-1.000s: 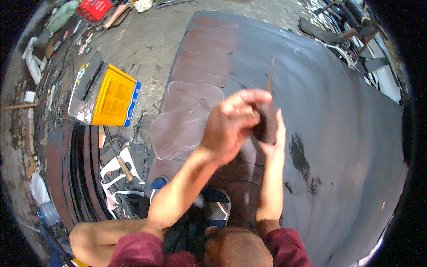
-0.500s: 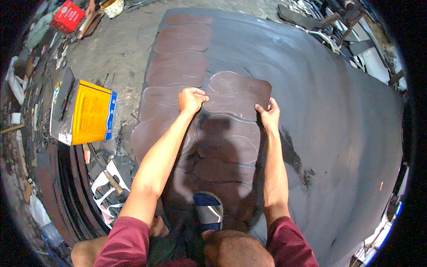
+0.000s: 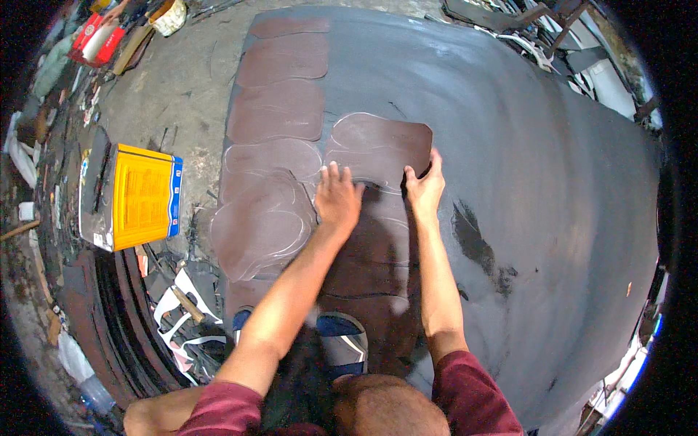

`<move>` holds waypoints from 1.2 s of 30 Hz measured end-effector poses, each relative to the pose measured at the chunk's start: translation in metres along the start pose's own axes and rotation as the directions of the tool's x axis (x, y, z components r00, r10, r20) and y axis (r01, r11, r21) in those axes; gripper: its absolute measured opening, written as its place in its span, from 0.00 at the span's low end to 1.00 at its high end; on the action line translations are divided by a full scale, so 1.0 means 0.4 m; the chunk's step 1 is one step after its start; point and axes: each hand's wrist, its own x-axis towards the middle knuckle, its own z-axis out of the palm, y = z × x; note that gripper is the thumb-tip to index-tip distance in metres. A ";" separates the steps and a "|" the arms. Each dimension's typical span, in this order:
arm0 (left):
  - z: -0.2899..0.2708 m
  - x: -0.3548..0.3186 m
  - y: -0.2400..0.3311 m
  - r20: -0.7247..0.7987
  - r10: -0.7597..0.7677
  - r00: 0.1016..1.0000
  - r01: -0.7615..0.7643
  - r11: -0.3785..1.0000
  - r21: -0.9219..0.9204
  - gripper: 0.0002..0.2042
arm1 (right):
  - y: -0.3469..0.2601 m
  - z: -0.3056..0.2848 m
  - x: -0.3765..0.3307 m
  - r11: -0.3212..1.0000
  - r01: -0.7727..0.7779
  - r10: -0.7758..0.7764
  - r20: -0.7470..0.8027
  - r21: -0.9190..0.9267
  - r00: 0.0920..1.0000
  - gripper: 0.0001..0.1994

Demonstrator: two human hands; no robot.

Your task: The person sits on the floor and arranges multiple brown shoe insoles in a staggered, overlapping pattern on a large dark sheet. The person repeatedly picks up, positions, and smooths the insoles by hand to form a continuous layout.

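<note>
A dark brown, sole-shaped sheet piece [image 3: 382,145] with pale curved outlines lies at the far end of a second row on a large dark grey sheet [image 3: 523,189]. My right hand [image 3: 425,185] grips its right edge between thumb and fingers. Palm down, my left hand [image 3: 339,196] is open with its fingers spread, the tips at the piece's near left edge. Similar brown pieces run in a column on the left, among them one [image 3: 276,109] farther off. Loose brown pieces [image 3: 258,221] lie in an overlapping pile left of my left hand.
A yellow tin [image 3: 145,196] stands on the floor to the left. Behind it are a red box [image 3: 94,40] and a white bucket [image 3: 167,16]. Offcuts and a hammer-like wooden handle [image 3: 187,304] lie lower left. My sandalled foot [image 3: 343,341] rests on the brown pieces.
My left hand has let go of the piece's left edge, opened flat and moved right and nearer. The piece has shifted slightly left, with my right hand still at its right edge.
</note>
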 end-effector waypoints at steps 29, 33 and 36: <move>-0.127 -0.438 -0.367 -0.571 -0.323 0.754 0.019 0.881 -0.473 0.11 | -0.393 0.145 -0.458 0.925 -0.025 -0.300 0.768 0.379 0.565 0.29; -0.156 -0.439 -0.300 -0.451 -0.188 0.873 -0.189 0.722 -0.666 0.11 | -0.342 0.197 -0.428 0.970 -0.008 -0.208 0.848 0.243 0.487 0.28; -0.139 -0.419 -0.285 -0.132 -0.598 0.790 -0.165 -0.001 -0.986 0.17 | -0.260 0.171 -0.333 0.918 -0.278 -0.056 0.788 0.282 0.613 0.22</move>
